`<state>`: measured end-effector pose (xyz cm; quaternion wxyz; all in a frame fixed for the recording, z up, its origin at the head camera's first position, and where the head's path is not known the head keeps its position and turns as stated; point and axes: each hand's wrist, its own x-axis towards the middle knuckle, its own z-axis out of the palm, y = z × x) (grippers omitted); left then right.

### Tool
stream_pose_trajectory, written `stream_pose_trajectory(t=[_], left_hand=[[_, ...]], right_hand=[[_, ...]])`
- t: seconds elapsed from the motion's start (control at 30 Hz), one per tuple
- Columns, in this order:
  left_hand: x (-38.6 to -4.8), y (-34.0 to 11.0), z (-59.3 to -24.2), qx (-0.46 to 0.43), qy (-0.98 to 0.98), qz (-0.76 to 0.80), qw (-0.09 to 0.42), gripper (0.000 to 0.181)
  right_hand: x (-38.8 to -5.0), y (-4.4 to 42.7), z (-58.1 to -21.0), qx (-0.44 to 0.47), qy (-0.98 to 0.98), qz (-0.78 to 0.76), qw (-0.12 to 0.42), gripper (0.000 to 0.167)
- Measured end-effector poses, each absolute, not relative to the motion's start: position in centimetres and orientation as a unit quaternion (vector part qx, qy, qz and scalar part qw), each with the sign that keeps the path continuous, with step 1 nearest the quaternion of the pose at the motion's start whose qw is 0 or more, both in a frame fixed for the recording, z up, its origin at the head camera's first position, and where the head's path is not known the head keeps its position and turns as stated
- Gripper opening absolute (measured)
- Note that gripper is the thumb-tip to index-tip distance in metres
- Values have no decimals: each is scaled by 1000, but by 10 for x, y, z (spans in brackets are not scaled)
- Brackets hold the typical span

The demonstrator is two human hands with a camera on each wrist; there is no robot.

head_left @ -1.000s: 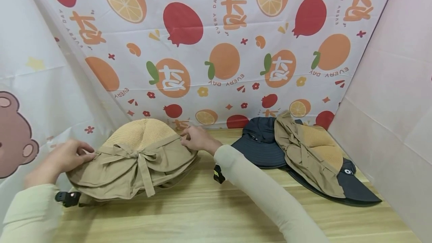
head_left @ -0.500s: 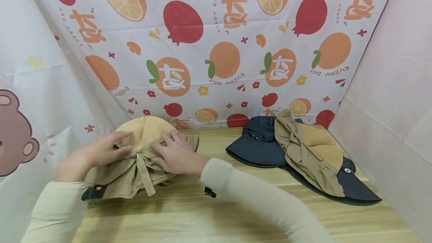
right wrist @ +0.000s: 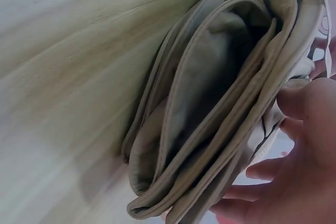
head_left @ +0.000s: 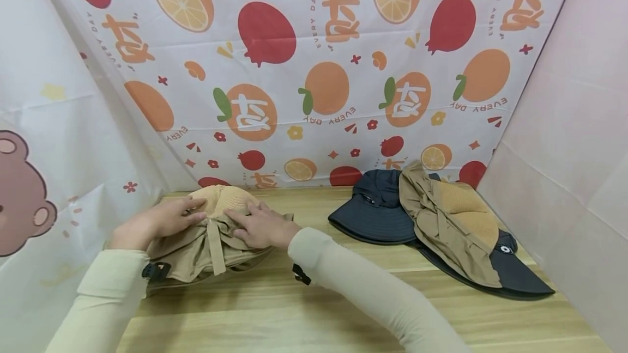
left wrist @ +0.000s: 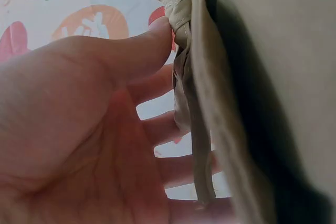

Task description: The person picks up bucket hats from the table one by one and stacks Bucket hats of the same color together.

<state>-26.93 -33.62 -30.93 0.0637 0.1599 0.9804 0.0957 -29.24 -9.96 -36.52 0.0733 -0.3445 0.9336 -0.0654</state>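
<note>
Left grip (head_left: 169,219): spread on bow-tied sun hat (head_left: 217,244)
Right grip (head_left: 262,227): spread, touching same hat
Navy bucket hat (head_left: 375,219): right of both

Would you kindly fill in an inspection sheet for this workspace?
Surface: wood-grain table, bearing hats at left and right.
Job's things: tan hat at left, with a straw-coloured crown and tied ribbon.
Clutter: second tan hat overlapping dark hats at right.
Hands: left hand and right hand both touch the left hat.
Cables: nothing seen.
Surroundings: fruit-print sheet behind, bear-print sheet at left.
</note>
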Motion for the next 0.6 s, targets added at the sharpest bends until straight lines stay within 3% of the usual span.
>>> stream_pose_trajectory(t=[0.33,0.6], left_hand=[[-265,-342,-313,154,981,96,70,55],[-262,-346,-325,152,982,101,43,55]], right_hand=[[-293,-101,-365,-345,934,-52,69,59],[-296,-101,-371,-349,933,-46,74,58]])
